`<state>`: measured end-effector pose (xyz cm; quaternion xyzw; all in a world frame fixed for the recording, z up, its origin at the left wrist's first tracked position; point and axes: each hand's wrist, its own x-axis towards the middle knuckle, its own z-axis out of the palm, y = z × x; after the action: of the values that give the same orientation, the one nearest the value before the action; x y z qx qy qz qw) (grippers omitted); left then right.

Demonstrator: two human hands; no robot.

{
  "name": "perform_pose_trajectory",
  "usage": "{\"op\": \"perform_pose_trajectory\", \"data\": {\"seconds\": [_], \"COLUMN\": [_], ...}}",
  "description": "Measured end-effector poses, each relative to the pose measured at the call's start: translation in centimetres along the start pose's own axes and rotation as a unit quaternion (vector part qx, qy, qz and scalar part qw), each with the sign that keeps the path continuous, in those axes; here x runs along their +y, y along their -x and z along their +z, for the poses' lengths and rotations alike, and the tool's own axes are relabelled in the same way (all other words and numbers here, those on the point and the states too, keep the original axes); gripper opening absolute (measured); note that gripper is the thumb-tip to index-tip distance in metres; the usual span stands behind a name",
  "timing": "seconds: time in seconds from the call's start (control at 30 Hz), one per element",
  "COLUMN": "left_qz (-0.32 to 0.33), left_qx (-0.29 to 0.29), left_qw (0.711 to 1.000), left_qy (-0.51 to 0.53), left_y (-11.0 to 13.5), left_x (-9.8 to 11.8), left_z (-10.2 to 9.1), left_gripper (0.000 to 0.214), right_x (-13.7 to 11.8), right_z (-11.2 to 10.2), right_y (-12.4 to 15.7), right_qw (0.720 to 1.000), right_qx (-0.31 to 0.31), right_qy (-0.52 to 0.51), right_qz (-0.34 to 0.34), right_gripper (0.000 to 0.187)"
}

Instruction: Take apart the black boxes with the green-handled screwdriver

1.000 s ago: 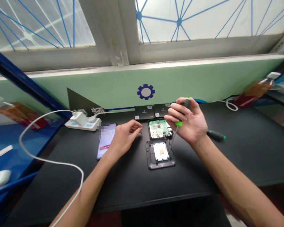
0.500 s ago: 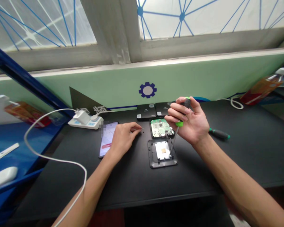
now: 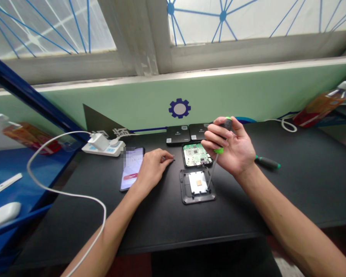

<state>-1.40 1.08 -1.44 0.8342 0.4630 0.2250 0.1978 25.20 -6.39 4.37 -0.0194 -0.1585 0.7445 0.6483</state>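
Observation:
My right hand (image 3: 229, 148) is closed round a black and green screwdriver (image 3: 219, 151), its shaft slanting down to the lower right corner of a metal plate (image 3: 193, 181). That plate, with a small tan pad, sits in a black plastic cover (image 3: 187, 199) lying flat on the table. My left hand (image 3: 154, 167) rests on the table beside a lit phone (image 3: 130, 165), thumb and fingers pinched together at tiny dark pieces (image 3: 174, 159), too small to name. Just behind the cover lies an open black case with a green circuit board (image 3: 194, 154), partly hidden by my right fingers.
Two black boxes (image 3: 178, 135) stand by the green wall panel. A second screwdriver (image 3: 268, 163) lies right of my right wrist. At the left are a power strip (image 3: 111, 149) with a white charger (image 3: 98, 141) and its cable (image 3: 75, 196), which crosses over my left forearm.
My left fingertips have shifted slightly right, onto the tiny dark pieces. The right hand and screwdriver stay almost in place; the whole view has moved a little.

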Motion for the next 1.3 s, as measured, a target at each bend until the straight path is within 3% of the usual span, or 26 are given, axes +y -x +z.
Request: {"op": "perform_pose_trajectory", "data": {"seconds": [0.57,1.03,1.3], "left_qz": [-0.009,0.0,-0.006], "left_qx": [-0.015,-0.008,-0.019], "left_qw": [1.0,1.0,1.0], "left_qy": [-0.002,-0.015,-0.02], "left_y": [-0.02,0.18,0.42], "left_x": [0.07,0.11,0.35], "left_z": [-0.29,-0.08,-0.41], "left_gripper": [0.009,0.008,0.011], "right_x": [-0.22,-0.06,-0.03], "right_z": [-0.12,0.39,0.22], "right_y": [0.0,0.11,0.1], "right_qw": [1.0,0.998,0.999], "right_qx": [-0.005,0.016,0.022], "right_qy": [0.015,0.059,0.034], "right_qz": [-0.001,-0.013,-0.003], "right_gripper": [0.011,0.014,0.019]}}
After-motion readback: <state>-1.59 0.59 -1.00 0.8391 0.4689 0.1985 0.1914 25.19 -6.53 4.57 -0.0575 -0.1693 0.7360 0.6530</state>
